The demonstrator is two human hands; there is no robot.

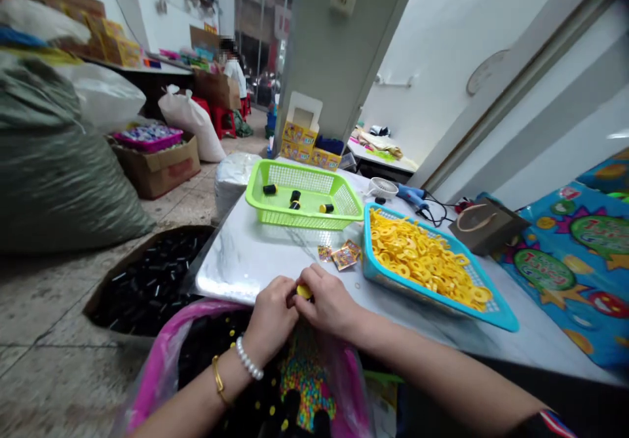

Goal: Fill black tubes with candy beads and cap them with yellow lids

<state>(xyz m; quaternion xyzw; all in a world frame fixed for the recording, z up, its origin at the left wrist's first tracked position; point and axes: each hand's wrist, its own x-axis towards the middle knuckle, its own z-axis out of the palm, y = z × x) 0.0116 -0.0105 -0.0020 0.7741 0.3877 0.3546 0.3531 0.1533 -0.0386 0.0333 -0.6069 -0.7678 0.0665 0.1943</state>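
My left hand (272, 310) and my right hand (328, 296) meet at the table's front edge, fingers closed around a small black canister with a yellow cap (304, 291). Most of its body is hidden by my fingers. Below them a pink tub (164, 353), lined with clear plastic, holds black canisters, yellow bits and many small coloured beads (307, 385). Just beyond my right hand lie a few printed packets (344, 258). A green basket (304, 219) further back contains several black canisters with yellow ends. To the right, a blue basket (442, 301) is heaped with yellow ring-shaped pieces (413, 248).
A container of black canisters (152, 280) stands on the floor at left, near a large green sack (59, 162). Yellow boxes (299, 138) stand behind the green basket. A blue tool with a cord (411, 194) and a paper bag (486, 225) lie at back right. Far off, a person (234, 74) is visible.
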